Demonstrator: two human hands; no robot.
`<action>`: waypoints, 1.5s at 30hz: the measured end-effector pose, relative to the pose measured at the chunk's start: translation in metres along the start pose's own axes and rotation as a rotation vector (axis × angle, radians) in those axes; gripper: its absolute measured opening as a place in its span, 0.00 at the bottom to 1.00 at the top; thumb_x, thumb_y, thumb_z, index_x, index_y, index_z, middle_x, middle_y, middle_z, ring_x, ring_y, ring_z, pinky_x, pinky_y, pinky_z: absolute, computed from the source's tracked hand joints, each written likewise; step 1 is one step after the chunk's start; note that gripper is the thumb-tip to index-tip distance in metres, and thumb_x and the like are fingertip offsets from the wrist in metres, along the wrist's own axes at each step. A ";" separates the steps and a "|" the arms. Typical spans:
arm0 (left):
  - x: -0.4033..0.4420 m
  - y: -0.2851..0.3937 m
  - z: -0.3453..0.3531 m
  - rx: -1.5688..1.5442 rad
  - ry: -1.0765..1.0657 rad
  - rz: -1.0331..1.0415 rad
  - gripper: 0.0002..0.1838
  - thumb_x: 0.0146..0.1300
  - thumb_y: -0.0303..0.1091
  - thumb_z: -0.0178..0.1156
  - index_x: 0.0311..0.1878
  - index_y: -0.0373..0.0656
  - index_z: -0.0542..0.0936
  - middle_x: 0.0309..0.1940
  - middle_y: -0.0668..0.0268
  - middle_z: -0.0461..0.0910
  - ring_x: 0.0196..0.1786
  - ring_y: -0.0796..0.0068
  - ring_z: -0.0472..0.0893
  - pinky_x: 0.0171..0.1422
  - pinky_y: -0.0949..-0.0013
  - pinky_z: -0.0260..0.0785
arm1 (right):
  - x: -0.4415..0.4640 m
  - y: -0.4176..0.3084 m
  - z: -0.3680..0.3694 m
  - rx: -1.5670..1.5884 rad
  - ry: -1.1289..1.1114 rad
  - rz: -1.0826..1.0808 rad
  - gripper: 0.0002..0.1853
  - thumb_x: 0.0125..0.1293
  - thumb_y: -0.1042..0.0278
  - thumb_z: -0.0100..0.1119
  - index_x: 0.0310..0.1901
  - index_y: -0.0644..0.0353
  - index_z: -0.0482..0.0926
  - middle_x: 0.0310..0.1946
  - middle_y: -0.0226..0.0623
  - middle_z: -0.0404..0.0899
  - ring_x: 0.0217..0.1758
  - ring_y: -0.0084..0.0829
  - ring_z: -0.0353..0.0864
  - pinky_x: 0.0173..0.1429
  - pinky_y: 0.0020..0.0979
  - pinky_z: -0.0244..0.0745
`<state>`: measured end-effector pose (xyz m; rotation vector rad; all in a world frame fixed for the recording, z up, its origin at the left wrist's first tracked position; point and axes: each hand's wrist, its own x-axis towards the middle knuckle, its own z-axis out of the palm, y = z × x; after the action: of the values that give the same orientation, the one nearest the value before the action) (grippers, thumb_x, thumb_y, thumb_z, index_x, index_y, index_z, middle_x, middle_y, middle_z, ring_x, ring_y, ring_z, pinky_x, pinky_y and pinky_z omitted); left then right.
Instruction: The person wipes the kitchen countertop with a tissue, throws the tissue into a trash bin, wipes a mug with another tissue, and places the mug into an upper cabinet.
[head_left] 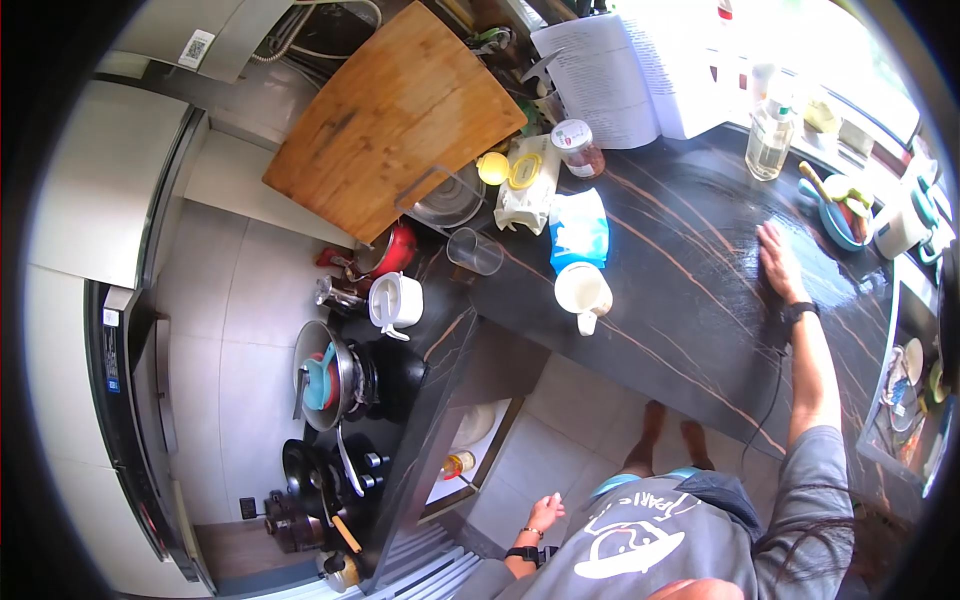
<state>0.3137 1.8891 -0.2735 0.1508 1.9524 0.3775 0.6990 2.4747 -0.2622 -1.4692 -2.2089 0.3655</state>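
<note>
My right hand (780,262) lies flat on the dark, veined countertop (680,270), its fingers stretched out and a black band on the wrist. A wet, shiny patch surrounds it. Nothing shows in this hand. My left hand (544,512) hangs low in front of the counter beside my grey shirt, fingers loosely bent and holding nothing visible. Nearest to the right hand are a blue bowl (848,228) with vegetables and a clear bottle (768,145). A white mug (582,292) stands near the counter's front edge, beside a blue and white packet (579,228).
An open book (600,85) leans behind a lidded jar (577,150). A large wooden board (400,120) stands at the upper left. A white jug (396,303), pans (325,375) and a stove are on the left. A sink (900,410) with dishes is at the right.
</note>
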 end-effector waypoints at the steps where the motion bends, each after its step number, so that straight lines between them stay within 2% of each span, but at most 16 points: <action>1: 0.003 -0.006 0.003 -0.003 -0.006 0.009 0.25 0.67 0.52 0.48 0.46 0.34 0.74 0.37 0.58 0.81 0.35 0.72 0.82 0.42 0.70 0.72 | -0.014 0.019 -0.008 -0.001 0.019 0.052 0.22 0.64 0.70 0.48 0.61 0.56 0.68 0.65 0.43 0.61 0.70 0.42 0.55 0.73 0.37 0.47; 9: -0.011 -0.011 0.044 0.065 -0.050 0.023 0.27 0.66 0.55 0.48 0.45 0.35 0.74 0.38 0.59 0.80 0.36 0.72 0.81 0.43 0.70 0.73 | -0.154 0.165 -0.075 -0.048 0.158 0.217 0.25 0.63 0.77 0.43 0.63 0.54 0.65 0.67 0.43 0.57 0.73 0.40 0.50 0.74 0.35 0.42; 14: -0.030 -0.016 0.077 0.010 -0.038 0.067 0.27 0.66 0.55 0.48 0.46 0.34 0.74 0.36 0.59 0.80 0.35 0.72 0.81 0.42 0.71 0.73 | -0.199 0.201 -0.100 0.032 0.172 0.246 0.25 0.63 0.77 0.42 0.64 0.55 0.64 0.68 0.44 0.55 0.73 0.40 0.48 0.75 0.35 0.39; 15: -0.031 -0.022 0.084 0.010 -0.051 0.085 0.27 0.66 0.56 0.47 0.47 0.37 0.74 0.39 0.61 0.80 0.37 0.74 0.81 0.39 0.72 0.71 | -0.196 0.205 -0.097 -0.050 0.161 0.246 0.25 0.63 0.75 0.43 0.64 0.56 0.64 0.68 0.44 0.56 0.73 0.40 0.48 0.75 0.35 0.39; 17: -0.042 -0.037 0.101 -0.002 -0.063 0.085 0.26 0.66 0.56 0.46 0.49 0.41 0.74 0.42 0.62 0.80 0.39 0.75 0.81 0.35 0.73 0.69 | -0.185 0.188 -0.097 -0.164 0.133 0.254 0.24 0.63 0.70 0.44 0.63 0.58 0.65 0.67 0.44 0.57 0.73 0.41 0.49 0.74 0.36 0.41; 20: -0.061 -0.056 0.125 -0.044 -0.056 0.048 0.26 0.66 0.55 0.46 0.49 0.40 0.74 0.40 0.63 0.81 0.38 0.76 0.81 0.34 0.74 0.68 | -0.151 0.138 -0.087 -0.135 0.044 0.113 0.25 0.61 0.70 0.48 0.62 0.58 0.66 0.65 0.45 0.61 0.70 0.43 0.54 0.73 0.37 0.46; 21: -0.071 -0.064 0.134 -0.102 -0.031 0.028 0.26 0.67 0.53 0.47 0.48 0.36 0.74 0.38 0.60 0.80 0.35 0.74 0.81 0.37 0.73 0.70 | -0.136 0.092 -0.092 -0.057 0.058 0.061 0.24 0.59 0.68 0.51 0.58 0.59 0.70 0.60 0.45 0.68 0.65 0.45 0.62 0.70 0.39 0.52; 22: -0.078 -0.073 0.142 -0.159 -0.006 0.011 0.26 0.67 0.51 0.49 0.47 0.32 0.73 0.35 0.58 0.80 0.33 0.72 0.81 0.41 0.71 0.73 | -0.126 0.066 -0.086 -0.043 -0.003 0.034 0.23 0.58 0.66 0.52 0.58 0.58 0.70 0.60 0.45 0.68 0.65 0.45 0.62 0.70 0.40 0.53; 23: -0.083 -0.085 0.149 -0.158 -0.014 0.003 0.26 0.67 0.51 0.49 0.47 0.32 0.73 0.35 0.58 0.80 0.33 0.72 0.81 0.41 0.71 0.73 | -0.118 0.039 -0.076 -0.044 -0.057 0.024 0.23 0.58 0.65 0.52 0.58 0.57 0.71 0.60 0.45 0.68 0.66 0.45 0.61 0.70 0.40 0.53; 25: -0.093 -0.114 0.161 -0.200 0.028 -0.018 0.25 0.67 0.50 0.49 0.47 0.31 0.73 0.35 0.57 0.80 0.32 0.72 0.81 0.40 0.71 0.73 | -0.104 -0.034 -0.071 0.105 -0.134 -0.146 0.24 0.58 0.66 0.52 0.58 0.58 0.70 0.61 0.46 0.66 0.68 0.45 0.58 0.72 0.41 0.50; 28: -0.118 -0.139 0.174 -0.240 0.079 -0.041 0.24 0.67 0.48 0.49 0.47 0.31 0.73 0.36 0.56 0.80 0.32 0.71 0.81 0.39 0.71 0.74 | -0.113 -0.099 -0.027 0.130 -0.203 -0.445 0.25 0.56 0.68 0.53 0.58 0.61 0.70 0.63 0.45 0.63 0.70 0.45 0.56 0.72 0.41 0.49; 32: -0.141 -0.179 0.190 -0.340 0.164 -0.042 0.25 0.67 0.50 0.48 0.46 0.32 0.74 0.36 0.57 0.80 0.32 0.72 0.82 0.35 0.72 0.71 | -0.159 -0.153 0.005 0.262 -0.360 -0.648 0.26 0.54 0.70 0.54 0.58 0.61 0.70 0.62 0.44 0.64 0.69 0.45 0.57 0.71 0.43 0.51; 36: -0.160 -0.229 0.218 -0.457 0.230 -0.033 0.26 0.67 0.52 0.47 0.47 0.33 0.74 0.37 0.59 0.81 0.32 0.72 0.82 0.33 0.73 0.70 | -0.208 -0.143 -0.023 0.325 -0.313 -0.685 0.24 0.54 0.78 0.52 0.56 0.62 0.71 0.61 0.45 0.66 0.67 0.45 0.60 0.69 0.43 0.55; 38: -0.171 -0.255 0.236 -0.491 0.241 -0.037 0.26 0.67 0.53 0.47 0.45 0.34 0.74 0.37 0.60 0.81 0.33 0.72 0.82 0.33 0.72 0.70 | -0.235 -0.128 -0.050 0.301 -0.336 -0.609 0.23 0.56 0.79 0.51 0.56 0.63 0.71 0.61 0.46 0.65 0.68 0.47 0.58 0.70 0.43 0.54; 42: -0.174 -0.339 0.286 -0.651 0.237 -0.047 0.26 0.66 0.53 0.48 0.44 0.34 0.75 0.36 0.60 0.81 0.34 0.71 0.83 0.32 0.72 0.70 | -0.304 -0.079 -0.101 0.130 -0.210 -0.468 0.23 0.58 0.77 0.54 0.57 0.58 0.71 0.60 0.46 0.67 0.66 0.46 0.62 0.69 0.40 0.57; 45: -0.201 -0.385 0.317 -0.723 0.253 -0.088 0.27 0.66 0.51 0.48 0.41 0.28 0.73 0.33 0.54 0.80 0.34 0.66 0.83 0.35 0.67 0.75 | -0.366 -0.014 -0.120 0.080 -0.086 -0.401 0.21 0.62 0.78 0.49 0.58 0.57 0.71 0.60 0.46 0.67 0.66 0.45 0.62 0.69 0.38 0.55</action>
<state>0.7102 1.5314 -0.3392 -0.4678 1.9347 1.0525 0.8679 2.1291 -0.2362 -0.9524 -2.4552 0.3800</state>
